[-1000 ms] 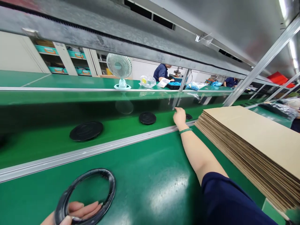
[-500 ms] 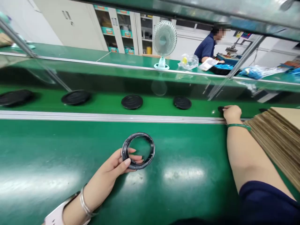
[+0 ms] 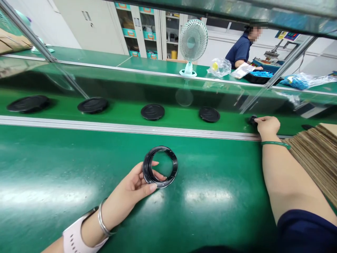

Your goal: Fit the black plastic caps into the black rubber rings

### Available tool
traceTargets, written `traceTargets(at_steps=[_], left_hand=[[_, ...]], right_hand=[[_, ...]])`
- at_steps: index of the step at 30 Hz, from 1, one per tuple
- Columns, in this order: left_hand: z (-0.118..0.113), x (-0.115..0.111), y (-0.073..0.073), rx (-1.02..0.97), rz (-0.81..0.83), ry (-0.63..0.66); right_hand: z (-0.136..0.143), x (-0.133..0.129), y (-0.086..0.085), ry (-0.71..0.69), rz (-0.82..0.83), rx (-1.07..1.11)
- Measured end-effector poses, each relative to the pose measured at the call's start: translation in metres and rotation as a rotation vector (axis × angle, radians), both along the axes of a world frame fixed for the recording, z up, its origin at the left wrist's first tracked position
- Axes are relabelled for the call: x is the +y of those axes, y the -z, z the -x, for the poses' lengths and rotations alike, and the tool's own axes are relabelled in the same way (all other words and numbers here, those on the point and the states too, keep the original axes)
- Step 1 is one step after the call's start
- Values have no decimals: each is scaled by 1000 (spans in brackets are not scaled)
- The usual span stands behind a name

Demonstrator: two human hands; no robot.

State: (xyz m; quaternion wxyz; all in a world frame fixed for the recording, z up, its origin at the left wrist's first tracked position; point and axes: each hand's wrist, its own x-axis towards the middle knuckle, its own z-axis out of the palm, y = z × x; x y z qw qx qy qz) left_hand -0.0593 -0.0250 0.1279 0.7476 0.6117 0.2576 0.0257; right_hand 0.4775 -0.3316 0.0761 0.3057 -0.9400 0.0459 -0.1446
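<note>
Over the green table (image 3: 79, 158), my left hand (image 3: 139, 182) grips a black ring (image 3: 172, 158) by its left and lower rim, thumb in front and fingertips showing through the opening. My right hand (image 3: 268, 127) reaches over the metal rail to the green strip beyond and pinches a black disc (image 3: 253, 120), partly hidden by the fingers. Left of it on the strip lie several flat black discs, among them one near the right hand (image 3: 209, 114) and one near the middle (image 3: 152, 111).
A stack of brown cardboard (image 3: 313, 151) stands beside my right forearm. The metal rail (image 3: 131, 131) runs across the table. Behind the clear panel are a fan (image 3: 193, 42), plastic bags (image 3: 219, 67) and a person in dark blue (image 3: 239, 51).
The disc at my right hand has been tilted up from lying flat. My left hand has turned the ring slightly. The whole view has shifted a little.
</note>
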Motion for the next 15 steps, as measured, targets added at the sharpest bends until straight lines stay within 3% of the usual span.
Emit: traceTargets(at_steps=[3, 5, 8, 11, 13, 15], left_hand=[[-2, 2, -8, 27, 10, 5], [-3, 4, -9, 60, 20, 4], [0, 4, 2, 72, 30, -16], [2, 4, 21, 6, 48, -76], [2, 5, 29, -28, 43, -103], [0, 5, 29, -35, 39, -107]], right_hand=[[18, 32, -11, -141, -63, -158], [46, 66, -21, -266, -128, -253], [117, 124, -38, -597, -291, -412], [205, 169, -57, -1006, -404, -374], [257, 185, -66, -1193, -490, -349], [295, 190, -71, -1287, -553, -337]])
